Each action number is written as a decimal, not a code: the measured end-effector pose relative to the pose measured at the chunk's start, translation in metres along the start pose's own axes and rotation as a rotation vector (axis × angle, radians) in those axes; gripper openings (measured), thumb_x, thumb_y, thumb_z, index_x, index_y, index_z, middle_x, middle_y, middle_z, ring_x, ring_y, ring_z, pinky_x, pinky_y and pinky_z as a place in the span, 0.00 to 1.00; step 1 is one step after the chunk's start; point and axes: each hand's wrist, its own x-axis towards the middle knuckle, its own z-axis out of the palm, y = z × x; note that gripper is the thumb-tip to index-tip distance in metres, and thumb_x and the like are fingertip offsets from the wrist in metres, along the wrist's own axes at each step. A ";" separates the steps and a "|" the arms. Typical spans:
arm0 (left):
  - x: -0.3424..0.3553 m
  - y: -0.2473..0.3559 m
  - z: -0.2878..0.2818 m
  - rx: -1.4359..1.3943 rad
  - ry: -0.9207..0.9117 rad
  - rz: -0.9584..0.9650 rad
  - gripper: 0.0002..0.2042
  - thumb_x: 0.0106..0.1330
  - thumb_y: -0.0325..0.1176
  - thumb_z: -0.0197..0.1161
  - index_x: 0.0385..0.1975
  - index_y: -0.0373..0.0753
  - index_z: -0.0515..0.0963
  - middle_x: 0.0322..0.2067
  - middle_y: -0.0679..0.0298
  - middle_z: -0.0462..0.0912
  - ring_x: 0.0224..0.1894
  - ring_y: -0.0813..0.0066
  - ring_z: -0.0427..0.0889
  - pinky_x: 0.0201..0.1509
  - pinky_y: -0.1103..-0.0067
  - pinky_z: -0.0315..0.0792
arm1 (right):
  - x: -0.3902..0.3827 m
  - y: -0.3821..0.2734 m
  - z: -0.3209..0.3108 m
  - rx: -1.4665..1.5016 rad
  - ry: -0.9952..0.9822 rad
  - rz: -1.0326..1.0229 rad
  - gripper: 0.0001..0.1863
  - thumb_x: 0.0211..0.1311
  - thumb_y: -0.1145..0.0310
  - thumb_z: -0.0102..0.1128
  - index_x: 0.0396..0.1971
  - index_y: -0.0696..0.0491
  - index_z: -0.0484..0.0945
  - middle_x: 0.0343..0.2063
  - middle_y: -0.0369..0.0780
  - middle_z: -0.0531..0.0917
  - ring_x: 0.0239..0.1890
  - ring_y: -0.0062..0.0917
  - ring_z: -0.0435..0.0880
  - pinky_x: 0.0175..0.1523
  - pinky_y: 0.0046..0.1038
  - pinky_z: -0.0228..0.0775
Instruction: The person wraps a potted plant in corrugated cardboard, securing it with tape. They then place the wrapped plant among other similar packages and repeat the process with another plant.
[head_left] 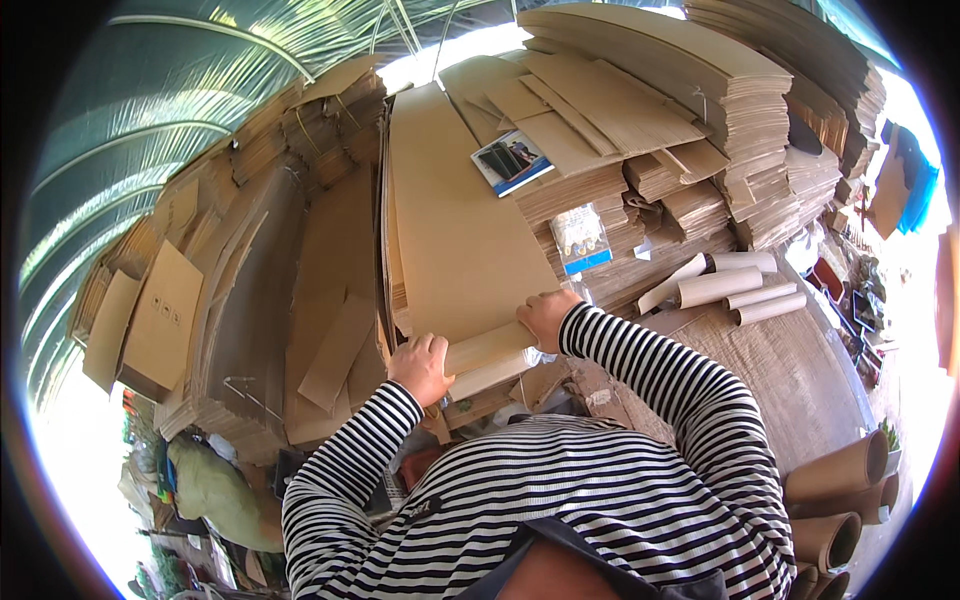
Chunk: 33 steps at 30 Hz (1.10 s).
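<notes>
A long brown cardboard sheet (455,215) lies in front of me on a stack, its near edge bent over into a narrow strip. My left hand (421,368) is closed on the left end of that bent edge, fingers curled over it. At the right end, my right hand (546,320) grips the same edge, with part of its fingers hidden. Beyond my right hand, a clear packet with a blue band (581,240) rests against the stacked cardboard. A picture card or booklet (512,163) lies farther back on the sheet's right side.
Tall stacks of flat cardboard (755,130) rise at the back right. Several curled cardboard pieces (720,288) lie on the wooden board (745,370) to my right, and cardboard tubes (840,470) stand near the lower right. On the left lean more sheets (235,300) and a folded carton (160,318).
</notes>
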 end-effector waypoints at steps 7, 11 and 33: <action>-0.009 -0.021 0.013 -0.226 -0.167 -0.053 0.25 0.50 0.45 0.72 0.44 0.35 0.80 0.41 0.50 0.83 0.46 0.54 0.84 0.50 0.64 0.79 | -0.004 -0.009 0.028 -0.151 0.365 -0.129 0.19 0.52 0.62 0.66 0.44 0.51 0.76 0.37 0.42 0.83 0.43 0.36 0.83 0.46 0.39 0.79; -0.019 -0.013 0.013 -0.046 0.049 -0.070 0.21 0.53 0.40 0.73 0.44 0.38 0.77 0.44 0.56 0.82 0.47 0.57 0.84 0.50 0.66 0.80 | 0.008 -0.010 0.012 -0.123 0.283 -0.125 0.16 0.53 0.64 0.65 0.42 0.52 0.77 0.35 0.41 0.84 0.42 0.35 0.85 0.44 0.38 0.80; -0.090 -0.055 -0.012 -1.767 0.802 -0.354 0.20 0.75 0.48 0.58 0.46 0.33 0.77 0.42 0.62 0.82 0.45 0.69 0.81 0.51 0.74 0.75 | 0.040 -0.063 -0.159 -0.449 0.998 -0.475 0.10 0.45 0.65 0.64 0.30 0.47 0.78 0.28 0.30 0.78 0.36 0.25 0.80 0.43 0.30 0.73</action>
